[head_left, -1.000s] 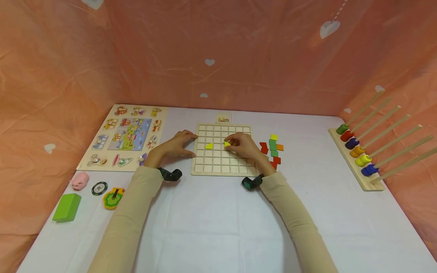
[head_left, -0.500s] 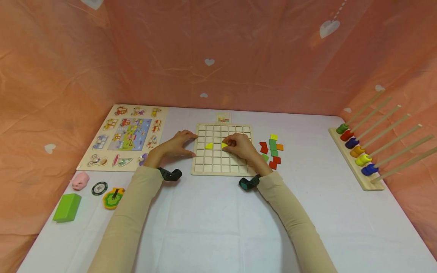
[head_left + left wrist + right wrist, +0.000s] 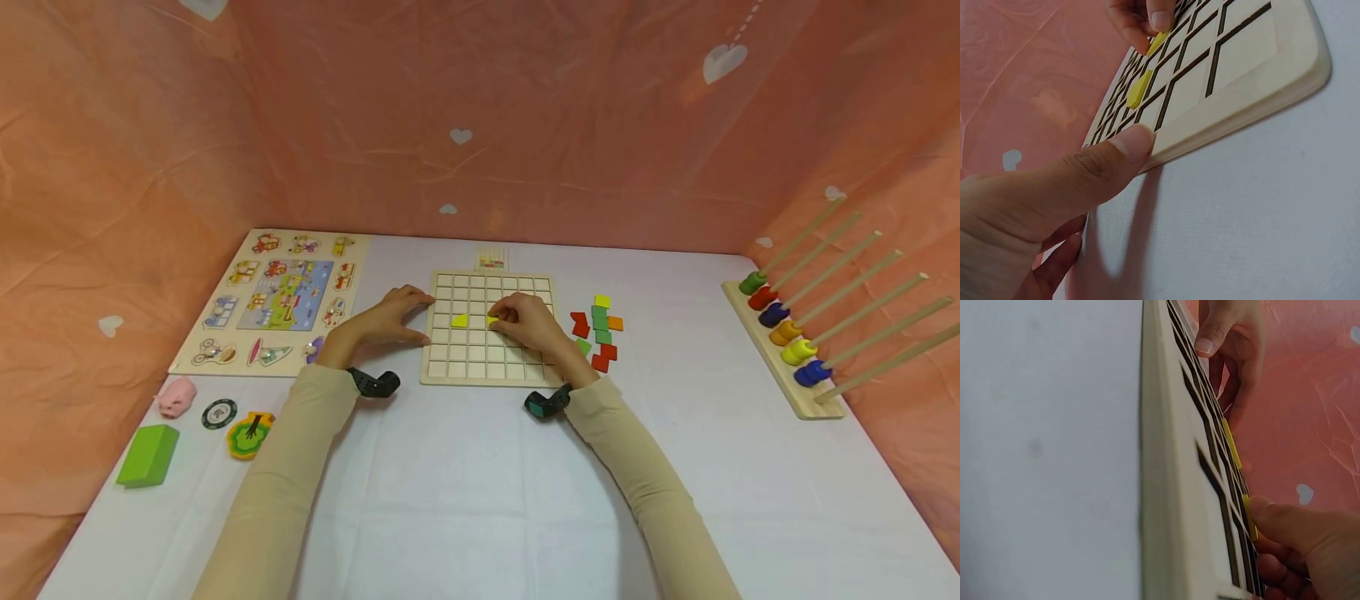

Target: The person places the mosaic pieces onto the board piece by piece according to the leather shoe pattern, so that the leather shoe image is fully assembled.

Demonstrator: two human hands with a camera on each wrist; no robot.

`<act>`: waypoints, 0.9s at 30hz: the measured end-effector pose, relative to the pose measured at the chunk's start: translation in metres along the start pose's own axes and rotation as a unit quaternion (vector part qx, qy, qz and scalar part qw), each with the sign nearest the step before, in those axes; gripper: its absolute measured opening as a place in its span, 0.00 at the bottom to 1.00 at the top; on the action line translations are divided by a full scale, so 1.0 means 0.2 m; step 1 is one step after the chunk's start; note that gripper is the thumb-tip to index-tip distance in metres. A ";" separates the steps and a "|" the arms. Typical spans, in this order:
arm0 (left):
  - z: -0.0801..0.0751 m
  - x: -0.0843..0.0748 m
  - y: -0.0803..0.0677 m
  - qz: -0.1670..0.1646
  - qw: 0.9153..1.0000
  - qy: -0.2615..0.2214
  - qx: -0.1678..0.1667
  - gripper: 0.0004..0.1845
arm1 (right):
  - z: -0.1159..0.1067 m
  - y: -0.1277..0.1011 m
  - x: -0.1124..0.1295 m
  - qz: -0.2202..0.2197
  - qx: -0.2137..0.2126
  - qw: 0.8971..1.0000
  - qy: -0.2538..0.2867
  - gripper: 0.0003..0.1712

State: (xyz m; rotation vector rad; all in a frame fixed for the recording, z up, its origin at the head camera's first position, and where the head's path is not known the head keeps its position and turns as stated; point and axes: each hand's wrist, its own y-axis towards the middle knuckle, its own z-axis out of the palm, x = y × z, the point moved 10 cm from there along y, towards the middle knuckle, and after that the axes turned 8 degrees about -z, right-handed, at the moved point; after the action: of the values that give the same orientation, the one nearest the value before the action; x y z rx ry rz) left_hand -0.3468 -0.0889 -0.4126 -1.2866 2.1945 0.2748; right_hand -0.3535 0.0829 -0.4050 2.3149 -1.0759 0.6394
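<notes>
A wooden grid board (image 3: 487,375) lies in the middle of the white table. One yellow tile (image 3: 460,320) sits in a cell left of centre. My right hand (image 3: 528,327) lies over the board and pinches a second yellow tile (image 3: 492,320) at its fingertips, low on the grid; the right wrist view shows my thumb on this tile (image 3: 1249,519). My left hand (image 3: 390,321) rests against the board's left edge. Its thumb (image 3: 1132,142) presses the rim (image 3: 1241,106), and the seated tile (image 3: 1140,87) lies beyond.
Loose red, green, yellow and orange tiles (image 3: 600,329) lie right of the board. A peg rack (image 3: 787,379) with coloured rings stands far right. A picture puzzle (image 3: 277,296) lies left; a pink pig (image 3: 176,396), a disc (image 3: 218,413) and a green block (image 3: 147,455) sit at front left.
My right hand has carried its yellow tile a little to the left across the grid, nearer the seated tile. The left hand has stayed at the board's edge.
</notes>
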 end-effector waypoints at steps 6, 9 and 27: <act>0.00 0.00 0.00 0.003 1.000 0.004 0.000 0.38 | 0.00 0.00 0.01 -0.009 0.015 1.000 -0.001 0.12; 0.00 -0.01 0.00 0.005 1.000 0.003 -0.001 0.38 | -0.03 -0.01 0.01 -0.021 0.009 1.000 0.002 0.14; 0.01 0.00 0.01 -0.002 1.000 0.010 0.002 0.38 | -0.47 -0.29 -0.26 0.059 -0.087 0.994 -0.005 0.15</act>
State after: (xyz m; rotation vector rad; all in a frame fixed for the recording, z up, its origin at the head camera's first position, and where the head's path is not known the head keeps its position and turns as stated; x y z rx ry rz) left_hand -0.3474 -0.0878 -0.4141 -1.2975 2.2080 0.2572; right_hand -0.3565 0.2026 -0.3789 2.1200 -1.2299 0.5548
